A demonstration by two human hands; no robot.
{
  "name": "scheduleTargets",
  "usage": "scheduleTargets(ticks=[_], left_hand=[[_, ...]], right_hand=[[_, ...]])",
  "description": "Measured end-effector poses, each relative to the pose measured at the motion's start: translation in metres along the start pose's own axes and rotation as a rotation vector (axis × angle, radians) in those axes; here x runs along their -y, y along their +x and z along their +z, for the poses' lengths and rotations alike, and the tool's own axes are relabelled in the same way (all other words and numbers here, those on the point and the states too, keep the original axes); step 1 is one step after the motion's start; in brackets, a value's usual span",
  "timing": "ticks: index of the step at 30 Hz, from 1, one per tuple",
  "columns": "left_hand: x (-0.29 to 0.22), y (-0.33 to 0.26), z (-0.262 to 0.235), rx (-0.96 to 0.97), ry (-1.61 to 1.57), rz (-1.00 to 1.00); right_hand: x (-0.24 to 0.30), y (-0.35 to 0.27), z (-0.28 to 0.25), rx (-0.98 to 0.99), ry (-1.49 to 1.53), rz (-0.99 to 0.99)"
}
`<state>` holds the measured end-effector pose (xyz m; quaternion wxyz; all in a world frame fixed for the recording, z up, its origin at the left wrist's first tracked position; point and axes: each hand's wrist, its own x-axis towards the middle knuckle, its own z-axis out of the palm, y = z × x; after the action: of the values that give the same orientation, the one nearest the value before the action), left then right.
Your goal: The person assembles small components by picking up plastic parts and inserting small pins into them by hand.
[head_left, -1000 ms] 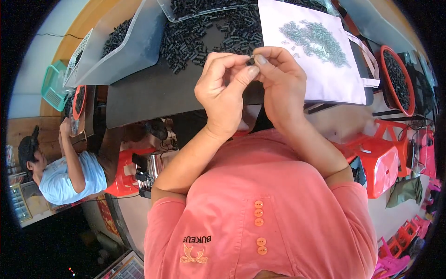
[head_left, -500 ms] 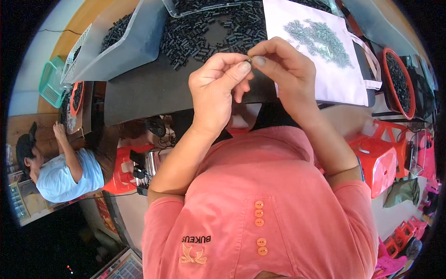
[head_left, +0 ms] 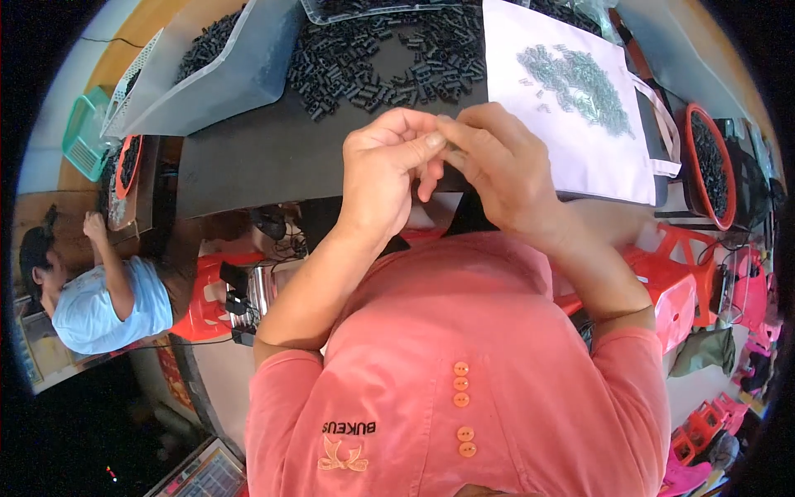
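both hands (head_left: 443, 157) pinch together on something hidden; its long axis can't be told.

A white cloth bag (head_left: 571, 108) lies flat on the dark counter (head_left: 248, 166), right of the translucent plastic bin (head_left: 224, 74).

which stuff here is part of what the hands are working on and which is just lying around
In use: left hand and right hand, fingertips pinched together over something too small to tell; black parts; grey-green bits on white cloth.

Lying about: grey bin, green basket, red stool.
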<state>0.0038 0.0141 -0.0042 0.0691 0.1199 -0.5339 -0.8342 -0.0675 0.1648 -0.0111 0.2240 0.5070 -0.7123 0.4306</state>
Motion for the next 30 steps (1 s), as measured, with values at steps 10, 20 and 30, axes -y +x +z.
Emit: scheduleTargets(ticks=[10,20,30], left_hand=[[0.005,0.010,-0.016,-0.057,0.096,0.117],[0.006,0.007,-0.020,-0.018,0.123,0.108],[0.007,0.005,-0.020,0.025,0.219,0.155]], right_hand=[[-0.090,0.093,0.015,0.312,-0.315,-0.235],[-0.099,0.111,0.028,0.454,-0.451,-0.429],[-0.075,0.105,-0.002,0.418,-0.385,-0.309]])
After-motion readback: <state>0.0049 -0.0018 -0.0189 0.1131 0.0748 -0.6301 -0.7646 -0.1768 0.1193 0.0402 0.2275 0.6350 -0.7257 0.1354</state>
